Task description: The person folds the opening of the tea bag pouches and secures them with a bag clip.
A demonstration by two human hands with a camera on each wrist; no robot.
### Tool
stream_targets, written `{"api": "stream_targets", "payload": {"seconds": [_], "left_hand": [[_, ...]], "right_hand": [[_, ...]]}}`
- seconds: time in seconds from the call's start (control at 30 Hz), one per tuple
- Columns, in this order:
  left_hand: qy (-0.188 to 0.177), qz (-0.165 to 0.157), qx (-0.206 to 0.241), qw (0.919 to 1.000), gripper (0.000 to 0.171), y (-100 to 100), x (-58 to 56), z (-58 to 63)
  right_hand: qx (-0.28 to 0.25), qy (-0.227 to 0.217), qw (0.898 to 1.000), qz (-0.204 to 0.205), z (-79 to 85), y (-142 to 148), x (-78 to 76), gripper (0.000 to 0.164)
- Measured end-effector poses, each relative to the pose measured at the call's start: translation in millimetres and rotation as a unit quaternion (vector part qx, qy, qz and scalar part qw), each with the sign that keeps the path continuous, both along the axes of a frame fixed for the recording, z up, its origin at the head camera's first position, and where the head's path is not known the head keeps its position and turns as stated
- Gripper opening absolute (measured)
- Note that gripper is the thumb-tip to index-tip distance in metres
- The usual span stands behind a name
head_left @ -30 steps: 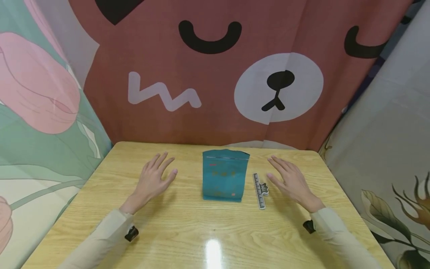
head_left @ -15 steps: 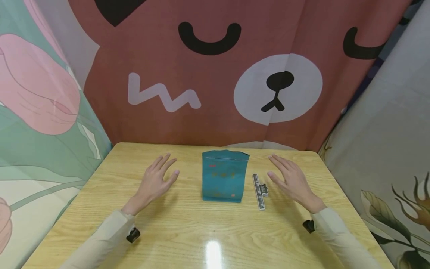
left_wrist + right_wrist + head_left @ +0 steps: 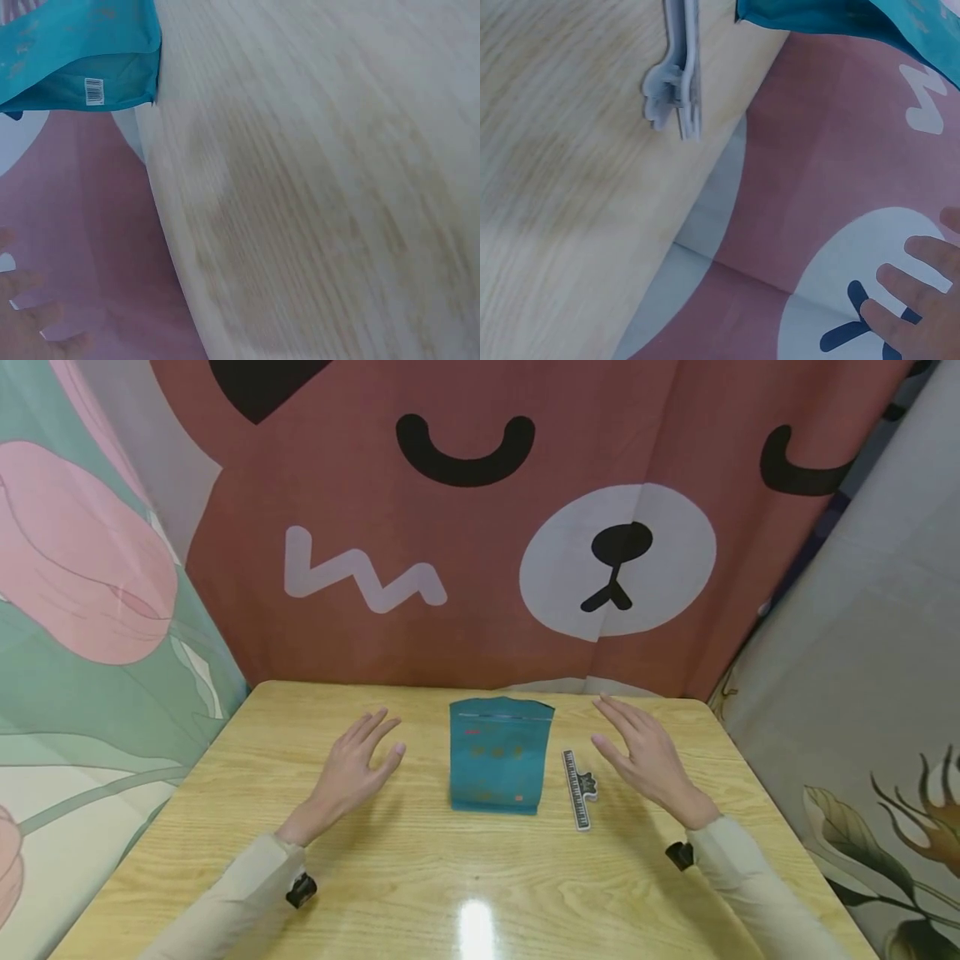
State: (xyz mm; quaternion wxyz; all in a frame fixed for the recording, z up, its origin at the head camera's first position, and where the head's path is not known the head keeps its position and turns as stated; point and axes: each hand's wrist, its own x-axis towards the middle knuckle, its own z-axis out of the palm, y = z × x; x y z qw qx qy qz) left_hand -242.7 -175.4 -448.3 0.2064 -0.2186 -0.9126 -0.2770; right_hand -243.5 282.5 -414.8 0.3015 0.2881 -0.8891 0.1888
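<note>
Left hand (image 3: pixel 349 774) and right hand (image 3: pixel 649 762), spread, flank a teal pouch (image 3: pixel 501 767) — clip (image 3: pixel 577 792) between pouch and right.

Head cam's up high, facing forward and down, far enough back to catch most of the table (image 3: pixel 390 893), the bear curtain (image 3: pixel 487 647) up top, and both the left hand (image 3: pixel 348 777) and right hand (image 3: pixel 651 764). Left wrist cam's way closer, tipped sideways, with the teal pouch (image 3: pixel 501 760) upper left and its own hand lower left. Right wrist one's similarly tight and tilted: pouch upper right, clip (image 3: pixel 577 792) top centre, hand lower right. All three share pouch, table and curtain; head and right wrist both get the clip.
</note>
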Motion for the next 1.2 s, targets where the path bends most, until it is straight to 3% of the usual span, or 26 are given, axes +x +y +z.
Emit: {"api": "stream_targets", "payload": {"seconds": [0.63, 1.2], "left_hand": [[-0.012, -0.018, 0.035, 0.9992, 0.05, 9.1, 1.2, 1.4], [-0.032, -0.028, 0.06, 0.9973, 0.05, 17.4, -1.1, 5.7]], "right_hand": [[-0.01, -0.007, 1.0, 0.012, 12.1, -10.6, -0.3, 0.056], [-0.035, 0.0, 0.998, 0.05, 21.0, -27.6, 1.7, 0.055]]}}
